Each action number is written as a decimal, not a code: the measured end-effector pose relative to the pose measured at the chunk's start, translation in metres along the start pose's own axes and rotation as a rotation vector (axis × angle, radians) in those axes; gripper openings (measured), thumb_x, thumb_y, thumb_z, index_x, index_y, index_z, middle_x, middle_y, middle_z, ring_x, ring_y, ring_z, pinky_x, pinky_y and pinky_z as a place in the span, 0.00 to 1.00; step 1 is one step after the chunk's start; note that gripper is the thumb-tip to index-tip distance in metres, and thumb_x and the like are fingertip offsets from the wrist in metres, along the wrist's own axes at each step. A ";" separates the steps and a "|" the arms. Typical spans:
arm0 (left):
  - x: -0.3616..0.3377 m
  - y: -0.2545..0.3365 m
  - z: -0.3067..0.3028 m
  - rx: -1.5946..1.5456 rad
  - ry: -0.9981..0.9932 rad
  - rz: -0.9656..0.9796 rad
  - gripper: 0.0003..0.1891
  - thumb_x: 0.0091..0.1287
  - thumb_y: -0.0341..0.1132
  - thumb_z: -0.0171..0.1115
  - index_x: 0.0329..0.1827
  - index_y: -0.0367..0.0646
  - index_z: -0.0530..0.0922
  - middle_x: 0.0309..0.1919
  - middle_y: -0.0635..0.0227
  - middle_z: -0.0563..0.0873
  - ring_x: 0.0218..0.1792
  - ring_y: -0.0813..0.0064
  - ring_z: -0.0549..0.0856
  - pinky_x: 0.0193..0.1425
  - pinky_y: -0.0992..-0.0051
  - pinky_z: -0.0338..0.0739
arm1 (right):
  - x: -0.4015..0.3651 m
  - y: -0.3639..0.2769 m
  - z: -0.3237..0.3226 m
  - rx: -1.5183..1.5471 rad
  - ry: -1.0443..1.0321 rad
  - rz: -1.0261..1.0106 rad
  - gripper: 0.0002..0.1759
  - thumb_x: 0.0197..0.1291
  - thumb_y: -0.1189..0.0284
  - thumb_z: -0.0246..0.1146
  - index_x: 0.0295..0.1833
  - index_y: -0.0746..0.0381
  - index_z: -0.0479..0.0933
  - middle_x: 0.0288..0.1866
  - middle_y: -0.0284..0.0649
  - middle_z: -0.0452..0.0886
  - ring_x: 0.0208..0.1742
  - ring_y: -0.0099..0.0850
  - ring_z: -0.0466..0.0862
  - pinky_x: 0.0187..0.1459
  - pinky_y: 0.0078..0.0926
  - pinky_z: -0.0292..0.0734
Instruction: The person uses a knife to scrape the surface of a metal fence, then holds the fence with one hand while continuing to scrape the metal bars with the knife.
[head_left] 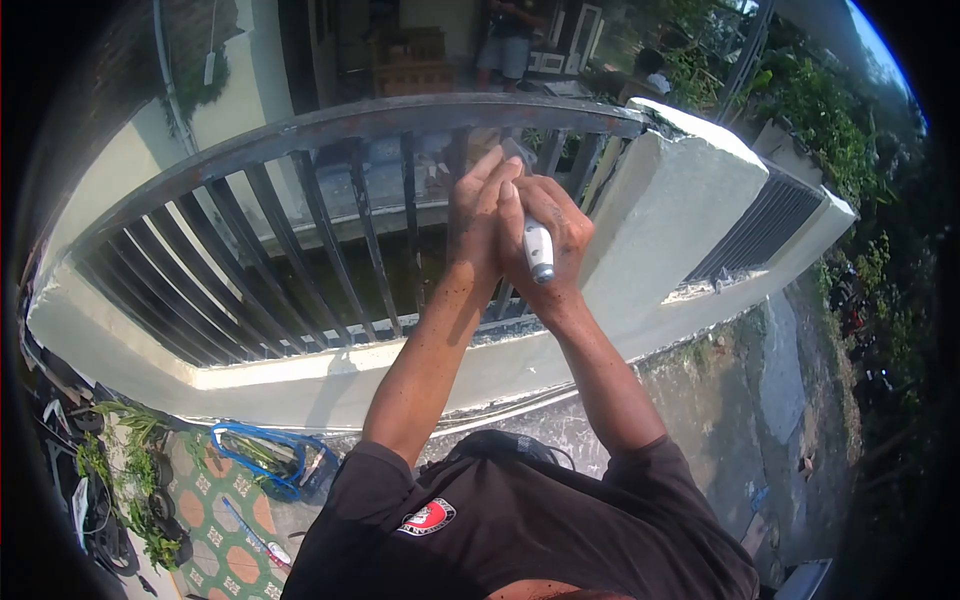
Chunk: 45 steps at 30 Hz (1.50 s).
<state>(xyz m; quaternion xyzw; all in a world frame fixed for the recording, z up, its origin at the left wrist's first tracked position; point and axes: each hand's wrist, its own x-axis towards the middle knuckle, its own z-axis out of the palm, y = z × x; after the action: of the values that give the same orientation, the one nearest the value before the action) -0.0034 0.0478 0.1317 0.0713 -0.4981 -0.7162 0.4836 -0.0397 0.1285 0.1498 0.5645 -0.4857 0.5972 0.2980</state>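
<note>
Both of my hands are together at the dark metal railing [365, 215], just below its top bar and near the white pillar [675, 185]. My right hand [550, 225] is wrapped round a tool with a white handle [538, 250], whose rounded grey end points down toward me. The tool's far end reaches up past my fingers and is too blurred to make out. Against it, my left hand [480, 210] presses with its fingers closed, touching the right hand. Whether it grips the tool's front part or a railing bar is hidden.
Behind the railing stands a person [505, 50], partly cut off, near wooden furniture [412, 65]. At the lower left are a blue-framed object [265, 455], plants [140, 470] and patterned tiles [215, 510]. Another barred section [755, 225] lies right of the pillar.
</note>
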 end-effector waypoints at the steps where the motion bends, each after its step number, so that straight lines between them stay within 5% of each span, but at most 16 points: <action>1: 0.005 -0.005 0.000 -0.019 0.020 0.020 0.28 0.71 0.35 0.64 0.68 0.26 0.69 0.50 0.65 0.83 0.50 0.79 0.82 0.53 0.82 0.76 | 0.001 0.003 0.001 0.002 -0.019 0.002 0.08 0.63 0.76 0.64 0.32 0.69 0.79 0.31 0.47 0.84 0.30 0.37 0.85 0.34 0.31 0.80; 4: 0.030 -0.010 -0.013 -0.039 -0.058 -0.061 0.24 0.72 0.35 0.64 0.65 0.28 0.72 0.40 0.73 0.82 0.39 0.86 0.80 0.42 0.83 0.75 | 0.017 0.007 0.006 -0.023 -0.035 0.002 0.07 0.63 0.78 0.63 0.32 0.69 0.81 0.31 0.47 0.84 0.30 0.36 0.86 0.34 0.30 0.80; 9: 0.008 -0.011 -0.005 -0.077 -0.025 0.083 0.22 0.71 0.33 0.62 0.64 0.30 0.75 0.37 0.74 0.82 0.38 0.87 0.80 0.42 0.87 0.74 | 0.002 0.002 0.005 -0.031 -0.052 0.024 0.08 0.64 0.77 0.63 0.34 0.70 0.82 0.33 0.47 0.85 0.32 0.36 0.87 0.36 0.31 0.81; 13: 0.024 -0.008 -0.004 -0.112 -0.043 0.064 0.13 0.73 0.35 0.60 0.49 0.32 0.78 0.30 0.73 0.80 0.31 0.86 0.77 0.33 0.81 0.73 | 0.014 0.005 0.008 -0.059 -0.064 0.038 0.08 0.66 0.76 0.62 0.37 0.71 0.83 0.34 0.48 0.86 0.32 0.35 0.87 0.37 0.28 0.79; 21: 0.007 0.004 0.004 -0.157 0.072 -0.014 0.28 0.70 0.37 0.63 0.66 0.23 0.71 0.39 0.65 0.84 0.38 0.83 0.81 0.40 0.83 0.75 | 0.004 0.014 0.007 -0.084 -0.086 -0.022 0.09 0.67 0.75 0.62 0.37 0.70 0.83 0.35 0.46 0.87 0.33 0.33 0.86 0.37 0.28 0.79; 22: 0.020 0.000 -0.006 -0.121 -0.065 -0.017 0.33 0.69 0.38 0.64 0.70 0.21 0.66 0.43 0.60 0.86 0.41 0.80 0.83 0.43 0.81 0.77 | 0.012 0.007 0.009 -0.104 -0.094 0.030 0.09 0.68 0.75 0.62 0.38 0.69 0.84 0.35 0.46 0.87 0.34 0.32 0.87 0.37 0.28 0.79; 30: 0.010 0.001 -0.009 -0.124 0.050 -0.071 0.34 0.68 0.39 0.65 0.68 0.20 0.67 0.40 0.60 0.86 0.39 0.80 0.82 0.42 0.81 0.77 | -0.001 0.005 0.018 -0.148 -0.089 0.126 0.14 0.71 0.69 0.60 0.37 0.69 0.84 0.31 0.42 0.86 0.32 0.26 0.83 0.38 0.25 0.77; 39: 0.021 0.007 -0.014 -0.085 -0.002 -0.057 0.31 0.70 0.37 0.64 0.70 0.23 0.68 0.45 0.58 0.86 0.44 0.77 0.84 0.48 0.81 0.78 | 0.009 0.000 0.024 -0.145 -0.078 0.012 0.09 0.67 0.75 0.62 0.37 0.70 0.83 0.33 0.47 0.86 0.33 0.34 0.87 0.38 0.28 0.80; 43: 0.024 -0.012 -0.024 -0.278 -0.137 0.018 0.13 0.71 0.37 0.63 0.49 0.34 0.79 0.33 0.71 0.82 0.34 0.82 0.80 0.38 0.81 0.75 | 0.001 0.003 0.027 -0.134 -0.062 -0.044 0.09 0.67 0.76 0.62 0.36 0.69 0.83 0.33 0.45 0.86 0.30 0.33 0.86 0.34 0.28 0.79; 44: 0.013 -0.008 -0.013 -0.253 0.041 0.008 0.07 0.72 0.36 0.61 0.37 0.43 0.77 0.28 0.78 0.76 0.29 0.85 0.75 0.33 0.80 0.71 | -0.006 0.006 0.026 -0.162 -0.051 -0.066 0.09 0.67 0.76 0.62 0.34 0.69 0.82 0.32 0.45 0.85 0.29 0.33 0.85 0.32 0.28 0.78; 45: 0.017 -0.006 -0.014 -0.246 0.035 0.014 0.07 0.72 0.36 0.61 0.37 0.43 0.77 0.28 0.78 0.76 0.29 0.85 0.75 0.33 0.80 0.71 | -0.002 0.005 0.028 -0.158 -0.041 -0.069 0.09 0.67 0.76 0.62 0.34 0.69 0.82 0.32 0.45 0.85 0.29 0.33 0.85 0.32 0.28 0.78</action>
<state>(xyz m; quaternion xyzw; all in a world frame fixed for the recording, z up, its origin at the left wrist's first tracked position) -0.0084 0.0261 0.1264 0.0205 -0.3984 -0.7670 0.5025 -0.0331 0.1018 0.1438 0.5676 -0.5176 0.5348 0.3519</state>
